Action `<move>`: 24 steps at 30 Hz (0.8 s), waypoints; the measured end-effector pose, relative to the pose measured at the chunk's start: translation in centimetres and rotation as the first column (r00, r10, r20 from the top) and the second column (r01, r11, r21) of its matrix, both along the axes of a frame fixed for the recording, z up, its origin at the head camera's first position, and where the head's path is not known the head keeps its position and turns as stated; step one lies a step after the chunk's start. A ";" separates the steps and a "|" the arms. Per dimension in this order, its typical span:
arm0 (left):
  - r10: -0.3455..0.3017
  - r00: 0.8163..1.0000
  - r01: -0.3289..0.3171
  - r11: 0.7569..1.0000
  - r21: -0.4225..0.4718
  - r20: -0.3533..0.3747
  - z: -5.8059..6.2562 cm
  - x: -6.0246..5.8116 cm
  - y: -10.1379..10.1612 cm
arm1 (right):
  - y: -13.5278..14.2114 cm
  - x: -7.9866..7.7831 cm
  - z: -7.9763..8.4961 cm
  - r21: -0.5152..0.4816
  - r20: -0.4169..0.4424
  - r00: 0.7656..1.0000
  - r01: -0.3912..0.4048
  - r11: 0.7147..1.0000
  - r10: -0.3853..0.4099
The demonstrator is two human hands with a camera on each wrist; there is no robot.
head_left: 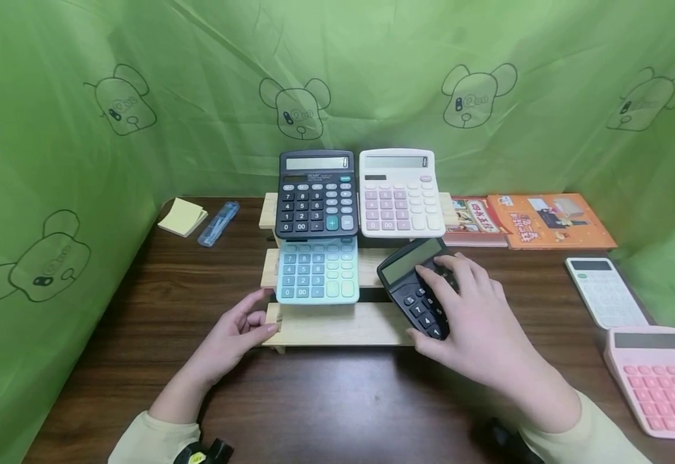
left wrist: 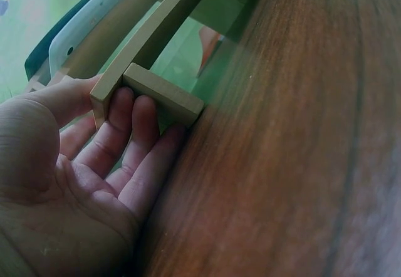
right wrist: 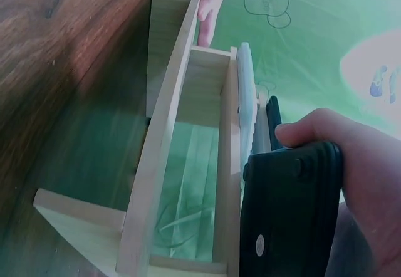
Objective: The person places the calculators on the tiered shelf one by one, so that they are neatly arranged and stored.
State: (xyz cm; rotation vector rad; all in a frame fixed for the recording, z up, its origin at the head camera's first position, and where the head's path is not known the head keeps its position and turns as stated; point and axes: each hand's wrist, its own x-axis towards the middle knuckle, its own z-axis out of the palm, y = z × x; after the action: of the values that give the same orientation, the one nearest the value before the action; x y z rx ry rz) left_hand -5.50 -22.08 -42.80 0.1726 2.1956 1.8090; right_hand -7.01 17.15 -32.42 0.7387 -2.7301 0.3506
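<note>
My right hand (head_left: 476, 316) grips a black calculator (head_left: 407, 270) by its edges, tilted over the right part of a stepped wooden rack (head_left: 337, 325). In the right wrist view the calculator's dark back (right wrist: 288, 208) faces the camera, close beside the middle board. My left hand (head_left: 233, 335) holds the left end of the lowest board; in the left wrist view the thumb lies on one side of the board (left wrist: 116, 79) and fingers on the other. A dark blue calculator (head_left: 317, 209) and a white-and-pink calculator (head_left: 402, 206) lean on the top step, a light blue calculator (head_left: 317, 274) on the middle one.
On the right of the table lie a white calculator (head_left: 607, 296) and a pink calculator (head_left: 656, 386). Behind them are a red book (head_left: 476, 219) and an orange book (head_left: 552, 222). Yellow sticky notes (head_left: 183, 217) and a blue packet (head_left: 218, 223) lie back left. Green cloth (head_left: 372, 58) surrounds the table.
</note>
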 end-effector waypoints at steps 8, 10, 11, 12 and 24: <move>0.005 1.000 -0.005 1.000 0.020 0.005 -0.3 -0.1 0.0 | -0.9 -0.6 -0.3 -0.038 -0.028 1.000 -0.004 0.999 0.003; 0.006 1.000 -0.006 1.000 0.017 0.006 -0.2 0.0 0.0 | -0.8 -0.7 -0.3 -0.051 -0.038 0.999 -0.008 0.999 0.007; 0.005 1.000 -0.005 1.000 0.015 0.007 -0.2 0.0 0.1 | -0.7 -0.7 -0.3 -0.055 -0.043 0.999 -0.010 0.998 0.007; 0.005 1.000 -0.005 1.000 0.009 0.007 -0.1 0.0 0.1 | -0.6 -0.7 -0.3 -0.056 -0.046 0.999 -0.012 0.998 0.009; 0.004 1.000 -0.004 1.000 0.002 0.006 0.0 0.0 0.1 | -0.1 -0.5 0.1 0.031 0.009 0.996 -0.088 0.996 0.088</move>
State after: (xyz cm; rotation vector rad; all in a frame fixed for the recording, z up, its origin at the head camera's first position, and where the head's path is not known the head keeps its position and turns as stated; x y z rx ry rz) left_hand -5.55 -22.02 -42.85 0.1626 2.1914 1.8118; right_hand -7.46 17.09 -32.36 0.8699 -2.7221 0.3305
